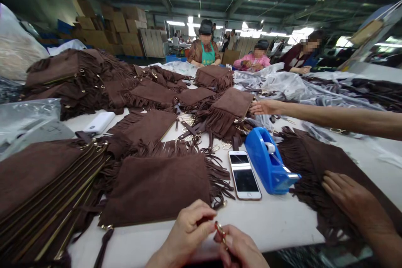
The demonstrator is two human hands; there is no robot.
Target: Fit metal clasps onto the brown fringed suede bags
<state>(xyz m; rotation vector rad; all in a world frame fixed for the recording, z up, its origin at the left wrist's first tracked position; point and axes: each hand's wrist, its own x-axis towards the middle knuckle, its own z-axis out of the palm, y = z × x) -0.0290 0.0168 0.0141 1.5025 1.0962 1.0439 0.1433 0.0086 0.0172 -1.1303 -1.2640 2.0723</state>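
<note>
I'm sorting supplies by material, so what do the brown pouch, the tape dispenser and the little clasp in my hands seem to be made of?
Pouch: looks like suede or faux suede; matte, napped brown surface with cut fringe. Which one, the look leaves open.
Tape dispenser: hard plastic, judging by its glossy blue molded shell.
Clasp: apparently metal with a gold-tone finish; it glints between the left hand and right hand.

Left hand (185,234) and right hand (240,249) meet at the near edge of the white table (276,222), both pinching a small gold clasp (220,233). Brown fringed bag (157,188) lies flat just beyond them. White phone (244,174) face up beside it, blue tape dispenser (270,161) next to the phone. Co-worker's hand (348,197) presses a fringed piece (314,167) at the right edge; another co-worker's arm (329,115) reaches in from the right. Stack of zipped bags (40,192) at the near left corner.
</note>
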